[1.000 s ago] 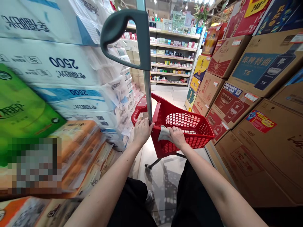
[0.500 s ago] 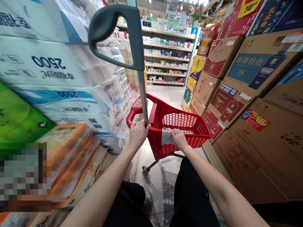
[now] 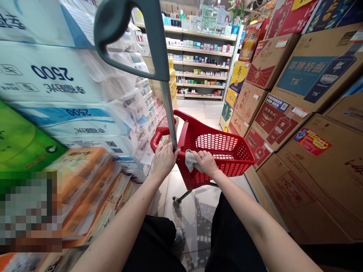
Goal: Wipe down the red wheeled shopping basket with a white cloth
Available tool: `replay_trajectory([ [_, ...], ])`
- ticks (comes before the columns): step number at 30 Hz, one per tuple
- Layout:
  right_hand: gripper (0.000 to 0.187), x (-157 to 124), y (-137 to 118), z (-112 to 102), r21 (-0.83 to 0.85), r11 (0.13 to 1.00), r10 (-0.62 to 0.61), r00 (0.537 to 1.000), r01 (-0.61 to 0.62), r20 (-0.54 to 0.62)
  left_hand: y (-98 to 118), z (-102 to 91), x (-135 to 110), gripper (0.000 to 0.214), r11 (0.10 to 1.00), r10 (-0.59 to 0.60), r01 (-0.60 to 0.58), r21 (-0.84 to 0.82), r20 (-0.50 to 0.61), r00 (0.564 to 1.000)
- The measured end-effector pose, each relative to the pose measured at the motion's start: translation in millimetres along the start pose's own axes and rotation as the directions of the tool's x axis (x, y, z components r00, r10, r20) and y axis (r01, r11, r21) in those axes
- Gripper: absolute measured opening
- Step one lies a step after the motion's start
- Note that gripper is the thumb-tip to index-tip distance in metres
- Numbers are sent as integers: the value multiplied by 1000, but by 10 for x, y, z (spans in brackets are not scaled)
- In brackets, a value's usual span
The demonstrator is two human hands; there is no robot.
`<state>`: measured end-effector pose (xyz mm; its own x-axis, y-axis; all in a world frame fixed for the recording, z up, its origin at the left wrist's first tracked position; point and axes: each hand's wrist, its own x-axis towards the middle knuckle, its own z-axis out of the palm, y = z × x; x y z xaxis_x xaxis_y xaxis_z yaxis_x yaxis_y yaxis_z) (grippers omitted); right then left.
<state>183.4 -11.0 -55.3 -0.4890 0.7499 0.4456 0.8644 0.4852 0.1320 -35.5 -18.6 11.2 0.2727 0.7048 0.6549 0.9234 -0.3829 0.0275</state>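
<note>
Shifted toward nine o'clock, the cloth point(image 3: 191, 161) pinched in the right hand point(image 3: 207, 163) wants even pressure, left hand point(image 3: 165, 160) curled over the basket rim point(image 3: 236, 163).

Cart point(image 3: 193, 181) btwn packs point(image 3: 65, 88) on L & cartons point(image 3: 317, 71) on R; shelves point(image 3: 198, 51) behind; cloth point(image 3: 190, 160) on cart.

pale tiled floor point(image 3: 198, 107) runs towards stocked shelving point(image 3: 198, 51) at 12 o'clock, its far tiles brightly lit; stacked cartons point(image 3: 309, 71) wall in 3 o'clock, wrapped white packs point(image 3: 62, 83) 9 o'clock, with flowers point(image 3: 237, 9) at 1 o'clock
</note>
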Motion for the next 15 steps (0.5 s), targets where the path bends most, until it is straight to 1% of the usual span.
replay_trajectory([
  [3, 54, -209, 245, 47, -12, 1000, 12, 999, -11, 31, -20, 11, 12, 17, 1000, 4, -4, 3, -1, 1000],
  [7, 45, -519, 626, 104, -75, 993, 91, 994, -86, 65, -26, 32, 27, 17, 1000, 7, -7, -6, -7, 1000],
  [9, 42, -622, 742, 125, -102, 987, 131, 989, -124, 62, -18, 46, 34, 18, 1000, 2, -2, 2, -13, 1000],
  [12, 42, -646, 761, 143, -111, 978, 183, 982, -177, 47, 0, 65, 45, 17, 1000, -7, 8, 21, -25, 1000],
  [15, 43, -508, 619, 142, -87, 975, 209, 977, -205, 35, 17, 77, 56, 17, 999, -8, 10, 41, -30, 1000],
])
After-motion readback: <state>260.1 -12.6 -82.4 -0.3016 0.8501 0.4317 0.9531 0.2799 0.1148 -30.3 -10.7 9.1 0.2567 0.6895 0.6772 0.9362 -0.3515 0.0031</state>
